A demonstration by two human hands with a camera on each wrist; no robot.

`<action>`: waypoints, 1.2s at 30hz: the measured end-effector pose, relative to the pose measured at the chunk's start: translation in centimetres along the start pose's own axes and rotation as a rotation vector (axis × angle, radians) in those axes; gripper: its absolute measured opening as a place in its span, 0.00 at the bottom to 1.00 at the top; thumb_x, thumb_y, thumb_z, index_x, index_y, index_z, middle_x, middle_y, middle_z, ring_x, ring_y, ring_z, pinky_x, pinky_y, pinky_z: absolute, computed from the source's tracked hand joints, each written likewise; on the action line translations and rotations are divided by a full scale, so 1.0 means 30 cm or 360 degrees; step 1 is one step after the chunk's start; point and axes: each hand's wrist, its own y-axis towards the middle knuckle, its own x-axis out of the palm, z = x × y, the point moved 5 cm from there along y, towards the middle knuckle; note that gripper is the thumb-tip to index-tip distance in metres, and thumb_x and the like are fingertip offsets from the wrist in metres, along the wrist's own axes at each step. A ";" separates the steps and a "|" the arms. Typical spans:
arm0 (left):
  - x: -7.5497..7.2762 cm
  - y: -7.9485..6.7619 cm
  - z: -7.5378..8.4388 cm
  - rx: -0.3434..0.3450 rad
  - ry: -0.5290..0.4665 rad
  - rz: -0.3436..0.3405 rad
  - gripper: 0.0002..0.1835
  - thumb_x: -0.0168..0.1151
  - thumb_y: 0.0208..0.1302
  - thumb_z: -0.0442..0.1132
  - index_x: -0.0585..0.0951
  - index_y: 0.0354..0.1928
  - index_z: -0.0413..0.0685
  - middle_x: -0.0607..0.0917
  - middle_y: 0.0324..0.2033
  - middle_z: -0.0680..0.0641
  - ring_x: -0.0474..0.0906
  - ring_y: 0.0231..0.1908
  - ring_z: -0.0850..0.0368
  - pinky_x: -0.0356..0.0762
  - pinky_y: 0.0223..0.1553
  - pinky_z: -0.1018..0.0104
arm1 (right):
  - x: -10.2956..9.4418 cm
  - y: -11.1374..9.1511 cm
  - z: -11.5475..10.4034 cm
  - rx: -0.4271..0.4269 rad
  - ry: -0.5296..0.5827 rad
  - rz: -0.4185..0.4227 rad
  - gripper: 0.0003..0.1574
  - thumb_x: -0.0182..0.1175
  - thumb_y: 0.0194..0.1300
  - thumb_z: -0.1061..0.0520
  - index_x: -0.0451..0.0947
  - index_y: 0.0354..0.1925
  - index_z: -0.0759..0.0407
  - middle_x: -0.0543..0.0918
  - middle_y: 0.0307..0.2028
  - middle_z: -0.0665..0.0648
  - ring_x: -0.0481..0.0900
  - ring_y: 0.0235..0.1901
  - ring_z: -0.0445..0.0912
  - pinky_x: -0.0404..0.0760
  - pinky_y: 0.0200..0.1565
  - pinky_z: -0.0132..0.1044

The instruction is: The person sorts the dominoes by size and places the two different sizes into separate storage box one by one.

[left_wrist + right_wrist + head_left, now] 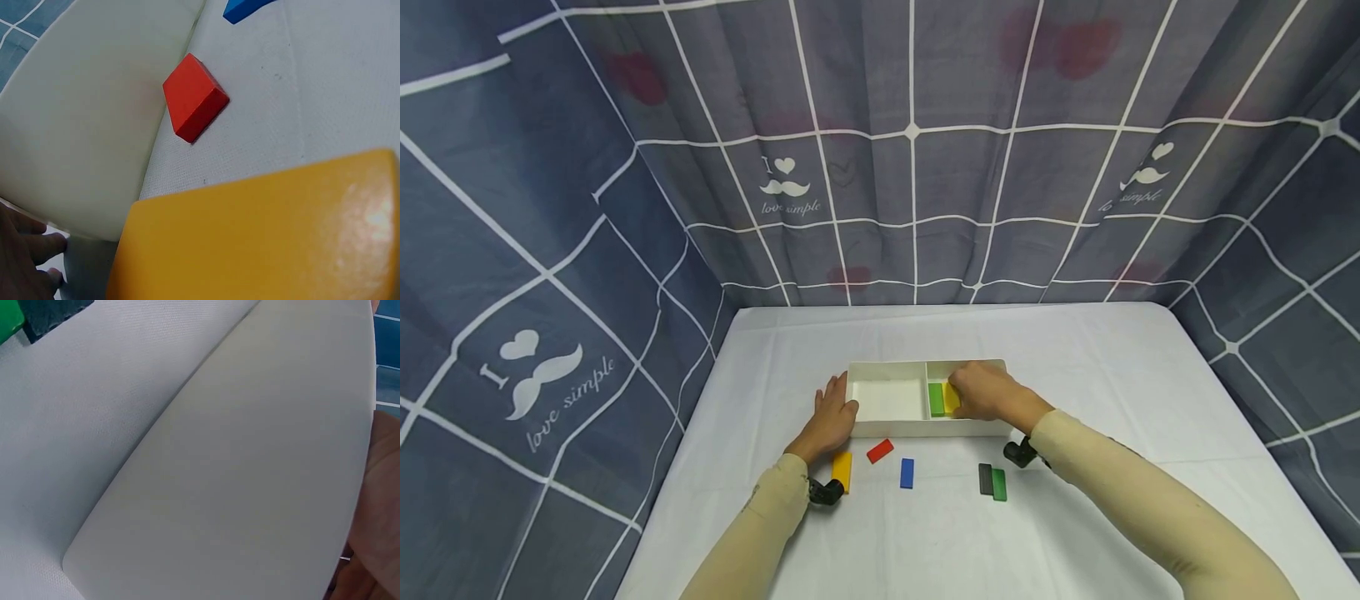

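Note:
A white two-compartment box [889, 428] lies across the middle of the table. My left hand [832, 417] rests against its left end, fingers extended along the wall and thumb at the near corner. My right hand [988, 390] reaches into the right compartment with its fingers curled down at a yellow block [951, 398], gripping it and covering its right part. Left of that block, inside the same compartment, is a light green block [936, 400]. In the right wrist view the box wall [237, 456] hides the fingertips and the block.
In front of the box lie an orange-yellow block [842, 472] by my left wrist, a red block [880, 451] and a blue block [907, 473]. Farther right, a black block [985, 479] and a dark green block [999, 484] lie side by side. A grey checked curtain [865, 183] surrounds the table.

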 end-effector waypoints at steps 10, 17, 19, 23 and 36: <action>0.001 -0.001 -0.002 0.0016 -0.0003 0.0009 0.38 0.38 0.79 0.38 0.50 0.87 0.33 0.56 0.86 0.34 0.41 0.88 0.35 0.27 0.86 0.34 | -0.009 -0.001 0.007 0.0033 0.0043 -0.0048 0.29 0.85 0.57 0.45 0.90 0.49 0.61 0.83 0.30 0.47 0.75 0.30 0.43 0.77 0.34 0.36; 0.002 -0.002 0.000 0.0041 -0.0022 0.0014 0.38 0.39 0.79 0.37 0.51 0.86 0.32 0.57 0.86 0.33 0.41 0.88 0.34 0.28 0.85 0.33 | -0.045 -0.021 0.004 0.0038 0.0098 -0.0041 0.33 0.84 0.58 0.45 0.89 0.53 0.64 0.86 0.32 0.49 0.76 0.30 0.44 0.79 0.34 0.39; 0.001 -0.004 0.000 0.0042 -0.0020 0.0012 0.38 0.39 0.79 0.38 0.51 0.86 0.32 0.57 0.86 0.33 0.41 0.88 0.34 0.28 0.85 0.33 | -0.058 -0.030 0.003 0.0029 0.0105 -0.0028 0.33 0.84 0.58 0.45 0.89 0.53 0.64 0.89 0.36 0.52 0.78 0.31 0.44 0.82 0.36 0.42; -0.001 -0.004 0.002 0.0050 -0.0020 0.0012 0.38 0.39 0.78 0.38 0.50 0.86 0.32 0.57 0.86 0.33 0.41 0.88 0.33 0.28 0.85 0.32 | -0.080 -0.049 0.001 0.0008 0.0102 -0.0010 0.33 0.83 0.59 0.45 0.89 0.55 0.64 0.93 0.42 0.57 0.80 0.33 0.44 0.85 0.41 0.45; 0.001 -0.003 -0.004 0.0033 0.0000 0.0016 0.38 0.38 0.78 0.39 0.50 0.87 0.34 0.56 0.86 0.34 0.41 0.88 0.35 0.27 0.86 0.34 | -0.168 -0.103 -0.085 -0.0121 0.0106 0.0059 0.31 0.82 0.60 0.47 0.89 0.56 0.62 0.94 0.42 0.54 0.83 0.36 0.43 0.88 0.45 0.47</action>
